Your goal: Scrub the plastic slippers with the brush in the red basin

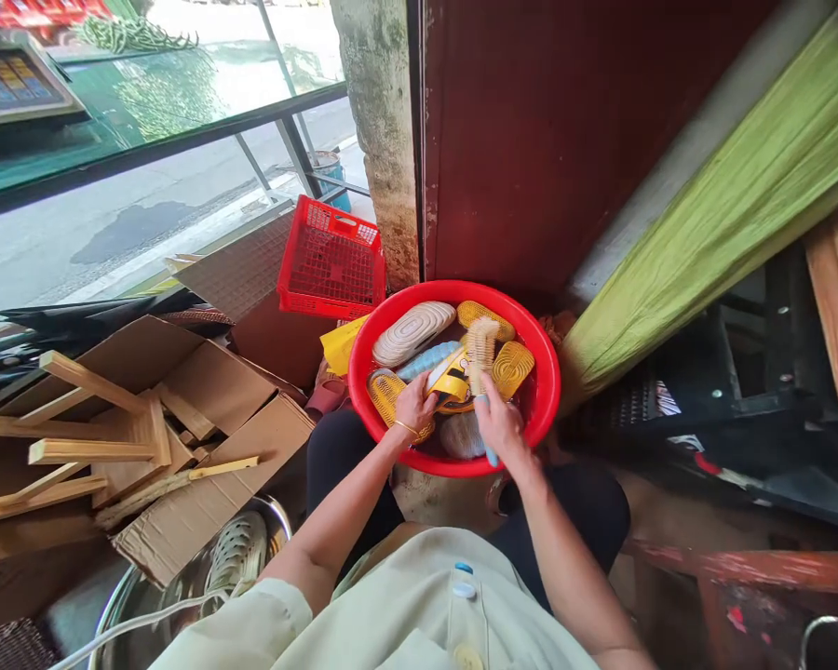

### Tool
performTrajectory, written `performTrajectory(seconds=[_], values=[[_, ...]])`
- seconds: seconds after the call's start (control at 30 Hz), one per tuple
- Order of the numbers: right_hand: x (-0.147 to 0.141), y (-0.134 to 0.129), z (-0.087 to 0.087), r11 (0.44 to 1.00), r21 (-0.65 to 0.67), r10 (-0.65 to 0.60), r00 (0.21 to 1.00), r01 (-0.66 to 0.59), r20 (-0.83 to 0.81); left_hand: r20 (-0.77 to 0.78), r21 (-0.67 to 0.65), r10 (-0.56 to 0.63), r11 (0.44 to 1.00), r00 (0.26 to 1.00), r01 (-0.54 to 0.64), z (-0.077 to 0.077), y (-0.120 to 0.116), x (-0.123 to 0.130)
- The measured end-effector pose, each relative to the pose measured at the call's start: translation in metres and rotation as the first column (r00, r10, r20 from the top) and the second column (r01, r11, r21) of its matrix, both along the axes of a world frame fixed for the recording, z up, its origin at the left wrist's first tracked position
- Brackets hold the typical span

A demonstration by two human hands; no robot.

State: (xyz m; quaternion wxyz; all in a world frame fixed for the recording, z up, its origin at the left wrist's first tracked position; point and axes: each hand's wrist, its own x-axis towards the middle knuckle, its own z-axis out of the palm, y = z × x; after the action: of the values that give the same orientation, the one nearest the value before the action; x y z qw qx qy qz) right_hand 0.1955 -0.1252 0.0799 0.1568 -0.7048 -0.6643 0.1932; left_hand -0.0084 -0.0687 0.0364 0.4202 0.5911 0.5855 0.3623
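Observation:
A red plastic basin (548,372) holds several slippers in water between my knees. My left hand (415,409) is closed on a yellow slipper (453,380) with a black and white pattern. In my right hand (501,426) is a scrub brush (481,342) with pale bristles and a blue handle; its head is over or against the slipper, I cannot tell which. Around them lie a white slipper (413,333), a light blue slipper (429,359) and yellow slippers with ridged soles, one at the right (513,368). Something greyish (462,435) lies near the basin's front.
A red plastic crate (331,261) stands behind the basin at the left. Opened cardboard (234,465) and a wooden stool (104,428) fill the left side. A lace-up shoe (239,554) sits in a metal basin (115,605). Green cloth (726,214) hangs at the right.

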Motion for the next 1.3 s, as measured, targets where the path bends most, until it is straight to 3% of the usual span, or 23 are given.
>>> performTrajectory(seconds=[0.1, 0.23, 0.37, 0.43, 0.57, 0.63, 0.73, 0.83, 0.97, 1.17, 1.3], values=[[-0.014, -0.010, 0.002, 0.998, -0.046, 0.050, 0.995, -0.047, 0.082, -0.050, -0.007, 0.033, 0.999, 0.998, -0.034, -0.008, -0.002, 0.009], [0.002, -0.031, 0.006, 0.969, -0.218, 0.144, 0.984, -0.120, 0.102, -0.124, -0.080, 0.009, 0.997, 0.992, -0.019, -0.022, -0.007, 0.019], [0.008, -0.048, 0.010, 0.936, -0.292, 0.235, 0.966, -0.196, 0.105, -0.167, -0.141, -0.030, 0.990, 0.985, 0.006, -0.027, -0.007, 0.022], [0.007, -0.044, 0.011, 0.944, -0.288, 0.206, 0.969, -0.160, 0.135, -0.150, -0.125, -0.033, 0.992, 0.988, 0.015, -0.029, -0.008, 0.023], [0.017, -0.009, 0.015, 0.968, -0.243, -0.019, 0.982, 0.065, 0.187, -0.150, -0.079, -0.095, 0.993, 0.984, 0.084, -0.033, -0.011, 0.022], [0.022, 0.006, 0.016, 0.972, -0.210, -0.073, 0.981, 0.110, 0.179, -0.144, -0.069, -0.110, 0.993, 0.983, 0.101, -0.036, -0.011, 0.019], [0.017, 0.007, 0.013, 0.985, -0.171, 0.015, 0.987, 0.013, 0.158, -0.187, -0.062, -0.127, 0.991, 0.974, 0.117, -0.041, -0.008, 0.017], [0.009, -0.003, 0.005, 0.975, -0.207, 0.116, 0.979, -0.080, 0.168, -0.350, -0.094, -0.187, 0.982, 0.918, 0.165, -0.044, -0.003, 0.018], [0.023, 0.002, -0.002, 0.955, -0.294, 0.022, 0.986, 0.028, 0.164, -0.495, -0.123, -0.247, 0.969, 0.833, 0.214, -0.043, 0.003, 0.019], [0.048, 0.014, -0.006, 0.957, -0.268, -0.099, 0.993, 0.112, 0.064, -0.310, -0.120, -0.348, 0.937, 0.885, 0.327, -0.041, 0.000, 0.001], [0.029, -0.005, -0.001, 0.979, -0.172, -0.104, 0.994, 0.105, 0.017, -0.393, -0.099, -0.350, 0.935, 0.850, 0.340, -0.044, -0.008, -0.004]])
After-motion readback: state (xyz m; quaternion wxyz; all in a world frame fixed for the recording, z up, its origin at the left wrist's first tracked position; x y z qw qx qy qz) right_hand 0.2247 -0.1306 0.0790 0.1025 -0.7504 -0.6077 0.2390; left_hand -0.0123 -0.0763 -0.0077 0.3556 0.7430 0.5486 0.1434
